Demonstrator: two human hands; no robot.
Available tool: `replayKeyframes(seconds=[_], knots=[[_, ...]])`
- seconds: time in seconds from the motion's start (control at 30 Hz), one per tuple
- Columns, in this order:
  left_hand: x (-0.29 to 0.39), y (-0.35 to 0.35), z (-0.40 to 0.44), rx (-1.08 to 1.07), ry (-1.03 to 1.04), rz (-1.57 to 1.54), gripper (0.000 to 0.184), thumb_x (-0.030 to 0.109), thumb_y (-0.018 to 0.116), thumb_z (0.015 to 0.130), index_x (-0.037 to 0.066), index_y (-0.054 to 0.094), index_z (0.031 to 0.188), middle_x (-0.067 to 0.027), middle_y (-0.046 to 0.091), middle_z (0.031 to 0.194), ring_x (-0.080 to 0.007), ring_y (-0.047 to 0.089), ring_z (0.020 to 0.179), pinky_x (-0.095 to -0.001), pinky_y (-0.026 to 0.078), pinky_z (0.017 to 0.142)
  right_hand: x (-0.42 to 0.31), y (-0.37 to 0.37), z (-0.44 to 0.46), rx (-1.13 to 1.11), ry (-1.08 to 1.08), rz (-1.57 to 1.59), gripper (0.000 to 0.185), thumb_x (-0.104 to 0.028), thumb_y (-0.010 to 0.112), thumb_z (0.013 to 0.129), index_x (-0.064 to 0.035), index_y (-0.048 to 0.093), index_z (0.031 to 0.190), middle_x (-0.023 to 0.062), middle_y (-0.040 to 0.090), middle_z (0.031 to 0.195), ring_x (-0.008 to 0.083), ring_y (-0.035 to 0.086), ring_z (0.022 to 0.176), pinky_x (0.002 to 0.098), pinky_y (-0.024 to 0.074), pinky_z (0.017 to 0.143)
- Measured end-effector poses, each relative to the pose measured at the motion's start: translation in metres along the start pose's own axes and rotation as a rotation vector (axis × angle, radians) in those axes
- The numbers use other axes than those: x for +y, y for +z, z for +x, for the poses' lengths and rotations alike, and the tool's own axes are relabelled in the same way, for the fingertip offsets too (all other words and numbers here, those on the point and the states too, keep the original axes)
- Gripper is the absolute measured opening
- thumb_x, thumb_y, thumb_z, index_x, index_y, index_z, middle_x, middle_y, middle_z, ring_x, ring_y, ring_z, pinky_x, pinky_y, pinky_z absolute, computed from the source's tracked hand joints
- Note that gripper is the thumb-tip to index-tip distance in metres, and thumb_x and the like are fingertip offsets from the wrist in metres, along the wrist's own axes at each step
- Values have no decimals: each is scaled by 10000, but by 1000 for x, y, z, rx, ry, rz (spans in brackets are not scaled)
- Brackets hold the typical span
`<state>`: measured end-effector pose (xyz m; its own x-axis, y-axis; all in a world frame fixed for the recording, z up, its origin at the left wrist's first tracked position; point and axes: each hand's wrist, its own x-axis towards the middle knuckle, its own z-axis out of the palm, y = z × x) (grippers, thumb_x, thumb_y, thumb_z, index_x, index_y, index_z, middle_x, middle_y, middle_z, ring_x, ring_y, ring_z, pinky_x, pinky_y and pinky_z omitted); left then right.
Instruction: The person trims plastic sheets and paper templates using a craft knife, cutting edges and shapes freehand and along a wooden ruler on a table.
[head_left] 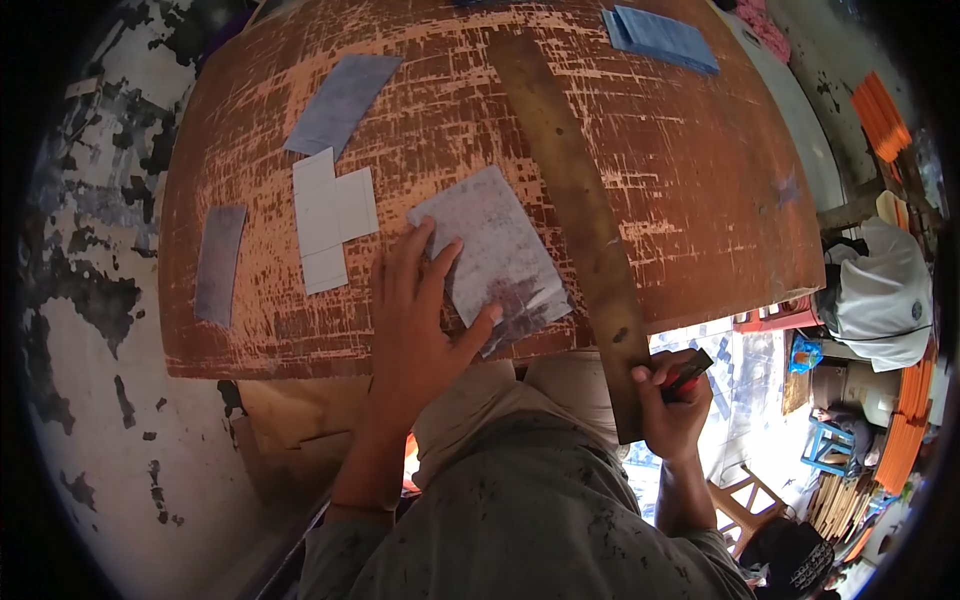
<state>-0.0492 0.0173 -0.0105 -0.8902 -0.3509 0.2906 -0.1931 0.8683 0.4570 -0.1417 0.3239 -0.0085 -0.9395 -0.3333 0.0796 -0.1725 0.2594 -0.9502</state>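
My left hand (422, 300) lies with spread fingers on a grey, blotchy sheet (495, 240) on the scratched brown board (700, 190). A long, worn ruler-like strip (580, 190) slants across the board just right of that sheet, its near end jutting past the front edge. My right hand (677, 405) is closed at this near end, the thumb against the strip, and also grips a black and red utility knife (687, 374). Left of my left hand is a white cut-out template (322, 225) with marked lines.
Grey-blue pieces lie at the upper left (345, 100) and far left (219, 265). A folded blue stack (660, 40) sits at the back right. A peeling wall (90, 330) stands on the left. At right are a white cloth-like item (885, 295) and a blue stool (828, 447).
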Motion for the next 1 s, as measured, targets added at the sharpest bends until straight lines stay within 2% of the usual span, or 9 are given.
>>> replayKeyframes(seconds=[0.07, 0.13, 0.2, 0.27, 0.6, 0.73, 0.83, 0.9, 1.0], knots=[[2, -1, -1, -1, -8, 1, 739, 486, 794, 974, 38, 579, 1521, -226, 437, 1670, -441, 394, 1583, -685, 212, 1313, 2, 0, 0, -1, 38, 27, 255, -17, 856, 964, -70, 615, 899, 5, 638, 824, 62, 549, 705, 273, 472, 654], [7, -2, -3, 13, -19, 50, 743, 328, 890, 867, 62, 607, 1500, -197, 478, 1651, -431, 438, 1555, -650, 228, 1325, 3, 1, -1, -23, 51, 23, 258, -26, 857, 968, -74, 613, 898, -2, 635, 820, 61, 549, 704, 268, 463, 651], [8, -3, -7, 4, -19, 50, 745, 342, 885, 875, 60, 600, 1503, -196, 480, 1649, -431, 436, 1557, -662, 208, 1329, 8, 1, -3, -42, 65, 19, 261, -35, 857, 971, -78, 611, 896, -9, 633, 816, 60, 549, 703, 264, 453, 648], [10, -5, -11, -10, -18, 48, 747, 356, 880, 883, 59, 592, 1506, -194, 483, 1646, -432, 435, 1558, -674, 187, 1333, 15, 0, -5, -168, 132, 45, 285, 19, 832, 967, -85, 566, 967, 36, 713, 964, 88, 625, 868, 275, 511, 800], [-3, -12, -1, 52, -1, 25, 718, 347, 764, 965, 7, 509, 1544, -238, 394, 1705, -461, 377, 1591, -716, 215, 1290, 8, 41, -11, -357, 226, 200, 297, -6, 855, 956, -94, 576, 901, 30, 702, 937, 100, 652, 852, 284, 530, 768], [-10, -11, 15, 26, 49, 6, 848, 392, 779, 949, 1, 442, 1621, -261, 349, 1739, -476, 337, 1617, -686, 252, 1295, 19, 45, -13, -333, 160, 97, 271, -91, 877, 967, -71, 612, 914, 9, 681, 769, 65, 655, 744, 283, 527, 690], [-10, -9, 20, -61, 50, 29, 981, 466, 794, 922, -1, 380, 1678, -275, 312, 1762, -485, 298, 1640, -670, 248, 1311, 14, 46, -14, -390, 172, 79, 247, -107, 869, 973, -62, 630, 936, 42, 703, 780, 93, 692, 744, 308, 537, 690], [-9, -8, 21, -114, 30, 57, 1048, 512, 800, 906, -1, 350, 1702, -281, 291, 1773, -490, 278, 1650, -664, 239, 1320, 14, 47, -16, -465, 156, 44, 286, 21, 843, 954, -91, 584, 906, 21, 702, 947, 74, 648, 856, 271, 536, 774], [-9, -6, 22, -155, 19, 88, 1112, 569, 798, 880, -10, 335, 1708, -280, 278, 1782, -491, 250, 1663, -662, 216, 1332, 11, 48, -20, -454, 217, 77, 281, 20, 845, 955, -85, 587, 919, 31, 716, 938, 75, 656, 833, 262, 539, 768]])
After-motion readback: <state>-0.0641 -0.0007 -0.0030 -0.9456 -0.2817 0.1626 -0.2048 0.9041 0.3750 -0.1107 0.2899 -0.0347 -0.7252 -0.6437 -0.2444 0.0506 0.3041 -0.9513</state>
